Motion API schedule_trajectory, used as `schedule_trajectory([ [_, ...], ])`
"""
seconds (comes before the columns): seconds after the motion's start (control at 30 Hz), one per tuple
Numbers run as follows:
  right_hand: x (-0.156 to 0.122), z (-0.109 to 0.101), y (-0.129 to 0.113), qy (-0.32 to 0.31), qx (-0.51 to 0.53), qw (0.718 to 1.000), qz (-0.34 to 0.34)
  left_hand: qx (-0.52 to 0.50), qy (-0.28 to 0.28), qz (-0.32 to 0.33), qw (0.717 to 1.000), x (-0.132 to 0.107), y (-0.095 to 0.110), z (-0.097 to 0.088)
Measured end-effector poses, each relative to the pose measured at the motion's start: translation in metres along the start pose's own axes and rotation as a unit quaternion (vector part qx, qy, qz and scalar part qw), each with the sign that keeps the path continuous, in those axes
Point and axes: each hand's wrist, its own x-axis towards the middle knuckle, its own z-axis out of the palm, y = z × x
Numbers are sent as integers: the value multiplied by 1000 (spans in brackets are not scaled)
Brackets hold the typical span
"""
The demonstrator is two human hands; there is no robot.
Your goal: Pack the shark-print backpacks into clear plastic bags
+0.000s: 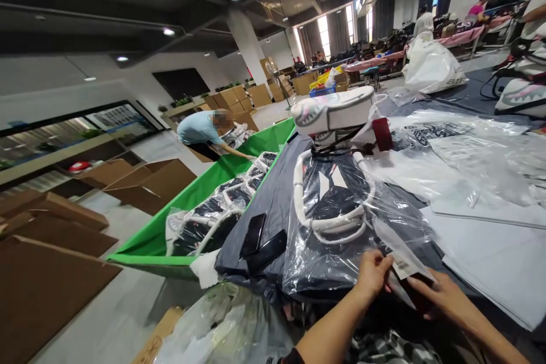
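Observation:
Near the table's front edge, my left hand (372, 274) pinches the left side of a white strip with a printed barcode label (404, 268). On the strip's other side my right hand (446, 297) is closed, fingers pressed against it. Just beyond my hands lies a black and white backpack (336, 193) in a clear plastic bag (315, 270), flat on the dark-covered table. Another white bag with a shark-like face pattern (333, 109) stands behind it. A dark red object (381, 134) is beside that bag.
Two black phones (253, 233) lie left of the backpack. A green fabric bin (170, 227) holds several wrapped bags; a person in light blue (200, 128) bends over it. Clear plastic bags and white sheets (490, 256) cover the right. Cardboard boxes (157, 185) stand left.

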Motion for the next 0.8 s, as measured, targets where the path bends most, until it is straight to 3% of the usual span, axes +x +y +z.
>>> schedule_trajectory([
  [0.17, 0, 22, -4, 45, 36, 997, 48, 212, -18, 52, 976, -6, 20, -19],
  [0.23, -4, 23, -2, 52, 10, 998, 37, 337, -24, 116, 934, -5, 30, -31],
  [0.27, -6, 23, -1, 54, -10, 998, 26, 413, -39, 178, 892, -3, 36, -36],
  [0.33, -9, 22, 4, 65, -50, 997, -7, 540, -86, 339, 765, 6, 47, -44],
  [0.4, -11, 21, 9, 91, -96, 990, -53, 589, -141, 462, 648, 19, 57, -49],
  [0.47, -12, 22, 15, 126, -154, 973, -118, 608, -194, 511, 576, 31, 67, -51],
  [0.53, -16, 26, 19, 159, -229, 941, -193, 622, -233, 529, 528, 40, 75, -53],
  [0.63, -28, 39, 20, 165, -331, 878, -304, 612, -254, 572, 483, 44, 85, -60],
  [0.7, -39, 46, 17, 139, -375, 841, -365, 599, -266, 593, 468, 42, 88, -69],
  [0.77, -51, 46, 11, 107, -394, 817, -408, 582, -286, 594, 475, 40, 89, -81],
  [0.8, -56, 41, 6, 101, -393, 810, -423, 578, -276, 580, 504, 39, 88, -87],
])
